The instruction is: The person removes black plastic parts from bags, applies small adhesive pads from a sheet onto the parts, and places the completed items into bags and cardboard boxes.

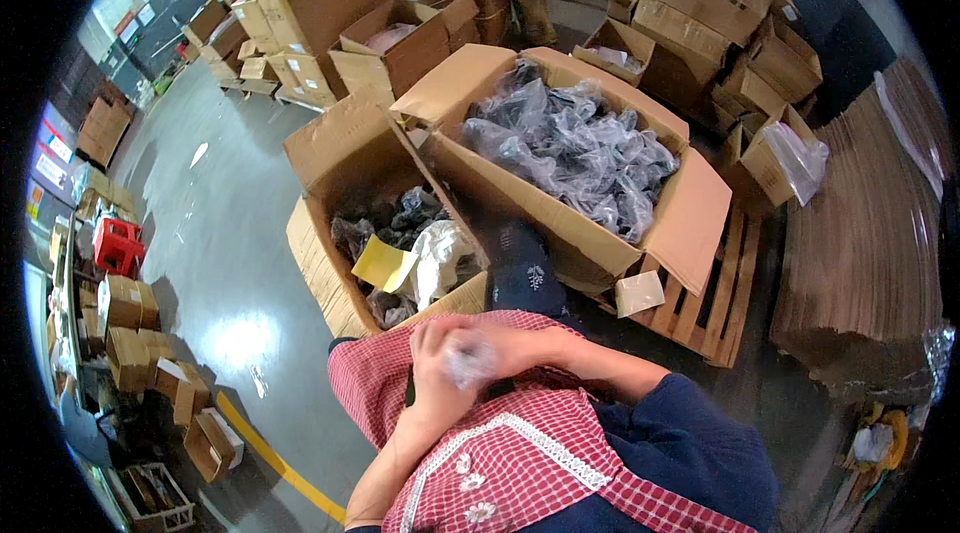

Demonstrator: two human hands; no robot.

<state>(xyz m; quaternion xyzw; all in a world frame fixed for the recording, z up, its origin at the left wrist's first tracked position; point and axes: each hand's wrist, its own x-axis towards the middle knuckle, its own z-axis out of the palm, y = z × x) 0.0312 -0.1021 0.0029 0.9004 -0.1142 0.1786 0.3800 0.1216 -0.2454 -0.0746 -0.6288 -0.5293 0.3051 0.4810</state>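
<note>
Both hands come together over my lap, around a small crumpled clear plastic bag [468, 361]. My left hand [436, 365] is closed on one side of it. My right hand [512, 346] presses in from the other side, its fingers curled and partly blurred. Whatever may be inside the bag cannot be made out. Just beyond my knees stands an open carton [315, 278] holding dark plastic-wrapped items, a white bag [440, 258] and a yellow sheet [383, 264]. Right of it, a larger open carton [540, 195] is heaped with clear bags [575, 148] around dark items.
The large carton rests on a wooden pallet [735, 283], with a small pale box [639, 294] at its corner. Flattened cardboard [860, 243] is stacked high on the right. More cartons [335, 8] stand behind. Along the left are a red stool [118, 245] and a yellow floor line [275, 458].
</note>
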